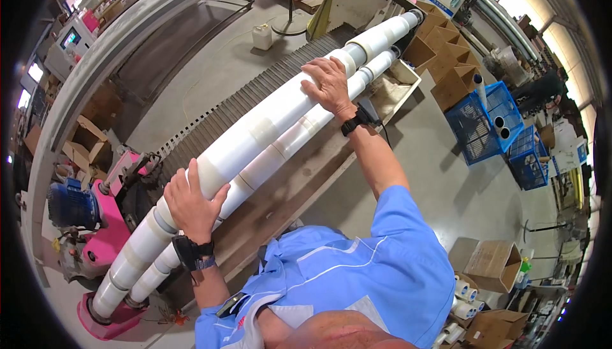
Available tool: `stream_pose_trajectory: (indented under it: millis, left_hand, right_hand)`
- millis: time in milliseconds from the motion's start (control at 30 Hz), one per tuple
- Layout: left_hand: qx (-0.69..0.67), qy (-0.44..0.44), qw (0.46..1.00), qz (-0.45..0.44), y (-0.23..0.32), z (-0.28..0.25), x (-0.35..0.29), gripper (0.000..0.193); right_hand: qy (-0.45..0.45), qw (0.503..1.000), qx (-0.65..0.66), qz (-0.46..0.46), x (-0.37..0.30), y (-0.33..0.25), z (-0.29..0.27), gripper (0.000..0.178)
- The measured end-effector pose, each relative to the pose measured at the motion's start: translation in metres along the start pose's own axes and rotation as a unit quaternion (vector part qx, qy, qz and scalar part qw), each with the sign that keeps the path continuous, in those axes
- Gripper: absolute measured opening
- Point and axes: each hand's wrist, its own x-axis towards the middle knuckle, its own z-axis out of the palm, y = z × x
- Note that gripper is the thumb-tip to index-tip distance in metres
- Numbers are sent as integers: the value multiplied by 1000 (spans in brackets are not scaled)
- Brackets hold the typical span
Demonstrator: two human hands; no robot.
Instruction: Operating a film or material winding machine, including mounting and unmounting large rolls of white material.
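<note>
A long shaft loaded with white film rolls stretches from lower left to upper right. My left hand (pixel 193 203) lies over the near left end of the wide white roll (pixel 250 133), fingers along its top and thumb apart on my side. Toward that roll's far right end, my right hand (pixel 330 86) is curved over it, its fingers bent across the top. Both palms touch the roll. Nearer to me runs a second, thinner shaft of white rolls (pixel 290 142), partly covered by my hands and the upper roll. Each wrist wears a black band.
A pink end stand (pixel 105 320) and pink arm (pixel 108 234) with a blue motor (pixel 73 203) are at left. Slatted rollers (pixel 223 110) run behind the shafts. Blue crates (pixel 475 129) with tubes and cardboard boxes (pixel 456 62) stand at right. A white jug (pixel 262 37) sits on the floor.
</note>
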Motion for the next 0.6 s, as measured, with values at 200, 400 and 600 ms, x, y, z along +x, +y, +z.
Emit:
stream_pose_trajectory:
  millis: [200,400,600]
  left_hand:
    - [10,30,1000,0,0,6,5,79]
    - [3,14,1000,-16,-5,4,-2,77]
    - [-9,24,1000,-15,-12,-1,-9,76]
  right_hand:
    - [-43,999,-15,10,4,14,9,36]
    - [-84,995,-27,50,0,8,8,40]
    - [-115,991,-51,44,-1,6,9,40]
